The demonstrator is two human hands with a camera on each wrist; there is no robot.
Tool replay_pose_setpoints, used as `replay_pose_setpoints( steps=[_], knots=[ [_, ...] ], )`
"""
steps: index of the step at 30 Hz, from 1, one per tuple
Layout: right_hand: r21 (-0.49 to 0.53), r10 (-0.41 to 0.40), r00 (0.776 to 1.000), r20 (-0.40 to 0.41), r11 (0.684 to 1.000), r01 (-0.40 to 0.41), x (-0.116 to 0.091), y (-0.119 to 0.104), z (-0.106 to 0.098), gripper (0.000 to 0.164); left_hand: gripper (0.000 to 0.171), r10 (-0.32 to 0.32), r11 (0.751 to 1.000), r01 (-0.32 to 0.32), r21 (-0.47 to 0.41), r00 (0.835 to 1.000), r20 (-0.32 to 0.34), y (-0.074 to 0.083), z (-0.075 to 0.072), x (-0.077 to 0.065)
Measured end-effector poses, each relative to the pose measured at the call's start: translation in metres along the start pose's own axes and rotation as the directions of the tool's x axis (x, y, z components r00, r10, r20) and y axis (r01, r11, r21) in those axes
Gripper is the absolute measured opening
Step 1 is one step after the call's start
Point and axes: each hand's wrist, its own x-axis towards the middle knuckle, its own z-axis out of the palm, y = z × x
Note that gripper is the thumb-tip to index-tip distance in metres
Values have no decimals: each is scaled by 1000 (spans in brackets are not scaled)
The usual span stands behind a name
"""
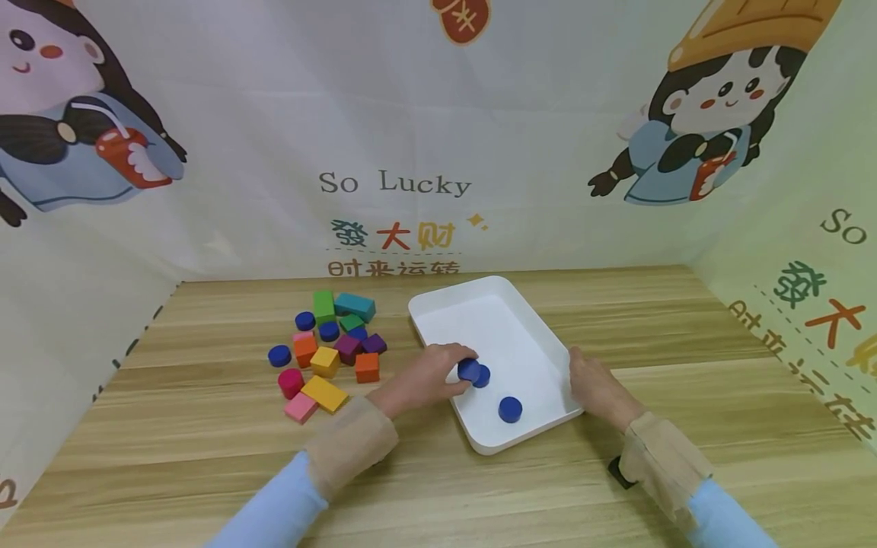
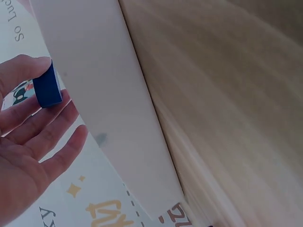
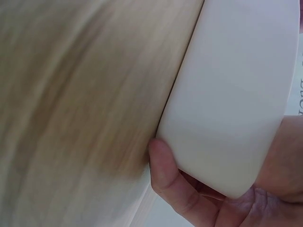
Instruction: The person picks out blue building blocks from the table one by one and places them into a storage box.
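Note:
My left hand (image 1: 426,378) reaches over the near-left rim of a white tray (image 1: 507,320). Between its thumb and fingers it pinches a blue round block (image 1: 468,370), seen edge-on as a blue block (image 2: 48,86) in the left wrist view. Inside the tray lie two more blue round blocks: one (image 1: 483,377) partly behind the pinched piece, another (image 1: 510,409) towards the near end. At the tray's right side, my right hand (image 1: 603,387) grips the wall; the right wrist view has its fingers (image 3: 177,191) bent around the tray's corner.
Left of the tray is a loose group of coloured blocks, among them a green block (image 1: 324,307), a teal block (image 1: 355,307), a yellow block (image 1: 325,393) and a crimson cylinder (image 1: 291,383). A printed cloth (image 1: 274,137) closes off the wooden table's back and sides.

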Motion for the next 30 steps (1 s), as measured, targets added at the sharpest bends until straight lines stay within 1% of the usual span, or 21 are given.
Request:
replay_pose_setpoints(
  steps=[6, 10, 14, 18, 25, 30],
  knots=[
    [-4, 15, 1000, 10, 1000, -14, 0, 0, 0, 18, 36, 86, 996, -86, 34, 996, 19, 6, 7, 3],
    [-3, 29, 999, 24, 1000, -29, 1, -1, 0, 19, 36, 114, 992, -116, 51, 993, 43, 9, 12, 4],
    [-1, 26, 999, 25, 1000, -26, 0, -1, 0, 19, 34, 143, 987, -148, 66, 987, 72, 13, 15, 5],
    [2, 12, 1000, 13, 1000, -12, 0, -1, 1, 17, 32, 158, 982, -168, 91, 982, 106, 17, 17, 7],
    [-18, -5, 1000, -10, 1000, 5, -1, -2, 0, 16, 29, 146, 975, -169, 147, 977, 155, 21, 23, 10],
    [-33, -15, 1000, -19, 999, 15, 0, -2, 0, 17, 30, 165, 966, -194, 170, 971, 173, 22, 27, 10]
  ],
)
